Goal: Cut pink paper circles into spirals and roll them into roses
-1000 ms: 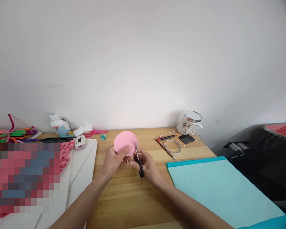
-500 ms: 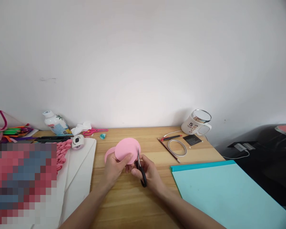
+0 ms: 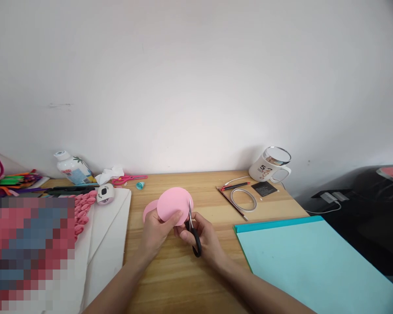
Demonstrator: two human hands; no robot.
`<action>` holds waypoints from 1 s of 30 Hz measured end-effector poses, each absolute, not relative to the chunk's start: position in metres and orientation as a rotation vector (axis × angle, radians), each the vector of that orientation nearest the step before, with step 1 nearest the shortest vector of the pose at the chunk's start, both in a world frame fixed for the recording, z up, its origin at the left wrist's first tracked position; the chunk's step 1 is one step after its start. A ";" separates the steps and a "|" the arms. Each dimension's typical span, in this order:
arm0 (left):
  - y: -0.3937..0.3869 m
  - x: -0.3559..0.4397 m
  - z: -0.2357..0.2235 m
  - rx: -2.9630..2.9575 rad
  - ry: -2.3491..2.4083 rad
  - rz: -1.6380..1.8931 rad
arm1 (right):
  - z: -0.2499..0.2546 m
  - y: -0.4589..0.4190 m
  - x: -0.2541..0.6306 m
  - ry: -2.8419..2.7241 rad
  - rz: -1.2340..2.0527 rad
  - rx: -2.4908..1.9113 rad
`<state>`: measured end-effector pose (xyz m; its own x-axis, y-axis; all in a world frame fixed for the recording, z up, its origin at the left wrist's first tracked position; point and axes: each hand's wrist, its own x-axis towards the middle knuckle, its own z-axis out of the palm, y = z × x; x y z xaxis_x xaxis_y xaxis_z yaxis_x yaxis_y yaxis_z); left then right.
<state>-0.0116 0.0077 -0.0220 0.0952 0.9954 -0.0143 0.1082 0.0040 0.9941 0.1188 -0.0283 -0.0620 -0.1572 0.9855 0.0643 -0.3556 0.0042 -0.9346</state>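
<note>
Pink, round and flat, one disc is pinched in the closed left hand above the table, midway between its left and right sides, while the right hand grips one pair of black-handled scissors, blades at the disc's right rim. A second pink disc shows behind the left hand; whether it is held or lying cannot be told. Near the back right corner stand one white mug, one black card, one coiled cable and two slim sticks, one longer than the other. One turquoise board covers part of the right edge. Along the back edge, toward the left, are one white bottle, one crumpled tissue, one pair of pink scissors and one teal cap.
</note>
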 end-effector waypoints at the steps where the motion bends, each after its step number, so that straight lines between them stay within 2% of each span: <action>1: 0.008 -0.012 -0.022 1.323 1.225 1.082 | -0.062 -0.028 0.119 -1.068 1.451 -0.836; 13: 0.008 -0.012 -0.022 1.295 1.058 1.081 | -0.063 -0.030 0.119 -1.070 1.436 -0.890; 30: 0.006 -0.009 -0.012 1.349 1.113 1.006 | -0.072 -0.028 0.121 -1.064 1.403 -0.828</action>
<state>-0.0088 0.0058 -0.0121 0.2084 0.9778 -0.0200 0.0782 0.0038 0.9969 0.1211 -0.0275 -0.0725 -0.1193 0.9888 0.0896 -0.3531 0.0421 -0.9346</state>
